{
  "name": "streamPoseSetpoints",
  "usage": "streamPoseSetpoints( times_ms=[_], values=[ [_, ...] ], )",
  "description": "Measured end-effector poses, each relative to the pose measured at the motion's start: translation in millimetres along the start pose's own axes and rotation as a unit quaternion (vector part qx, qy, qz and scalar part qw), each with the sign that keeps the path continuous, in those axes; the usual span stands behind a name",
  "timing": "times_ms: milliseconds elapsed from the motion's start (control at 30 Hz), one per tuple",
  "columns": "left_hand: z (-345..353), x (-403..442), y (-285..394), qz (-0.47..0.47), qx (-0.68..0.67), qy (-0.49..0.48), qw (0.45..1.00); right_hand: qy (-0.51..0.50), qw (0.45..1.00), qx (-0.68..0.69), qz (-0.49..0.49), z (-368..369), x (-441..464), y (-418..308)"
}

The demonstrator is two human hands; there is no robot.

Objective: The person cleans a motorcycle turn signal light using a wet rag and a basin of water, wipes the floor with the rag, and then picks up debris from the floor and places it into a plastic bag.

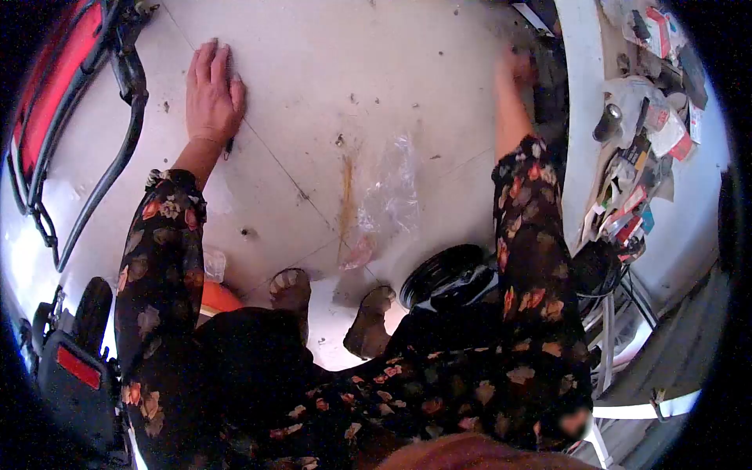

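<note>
My left hand (213,94) lies palm down on the pale floor (313,102), its fingers stretched out and nothing in them. By its wrist a small dark object (229,147) shows, too small to name. My right hand (515,69) reaches to the edge of a dark, low space (550,86) at the right; its fingers are smeared by motion, so what it touches or holds cannot be made out. Between my arms a clear plastic bag (390,188) lies crumpled on the floor, beside a brownish streak (346,196).
A red and black frame (66,86) stands at the left, above a black part with a red reflector (78,366). A black round object (442,274) sits by my feet (370,323). Boxes and packets (666,129) crowd a surface at the right. Small debris dots the floor.
</note>
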State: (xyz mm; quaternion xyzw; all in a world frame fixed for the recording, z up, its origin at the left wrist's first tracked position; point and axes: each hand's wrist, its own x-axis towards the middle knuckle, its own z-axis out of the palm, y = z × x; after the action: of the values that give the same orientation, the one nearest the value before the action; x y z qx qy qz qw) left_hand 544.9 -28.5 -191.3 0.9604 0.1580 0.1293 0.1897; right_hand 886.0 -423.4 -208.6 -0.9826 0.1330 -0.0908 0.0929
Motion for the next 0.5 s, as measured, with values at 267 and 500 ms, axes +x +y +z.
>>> streamPoseSetpoints(
  times_ms=[267,500],
  values=[
    [3,1,-2,-0.006,0.013,-0.002,1.0,0.016,0.983,0.015,-0.18,26,-15,-42],
    [-1,-2,-2,-0.005,-0.004,-0.01,1.0,-0.154,0.915,0.157,-0.338,-40,-112,-55]
  ],
)
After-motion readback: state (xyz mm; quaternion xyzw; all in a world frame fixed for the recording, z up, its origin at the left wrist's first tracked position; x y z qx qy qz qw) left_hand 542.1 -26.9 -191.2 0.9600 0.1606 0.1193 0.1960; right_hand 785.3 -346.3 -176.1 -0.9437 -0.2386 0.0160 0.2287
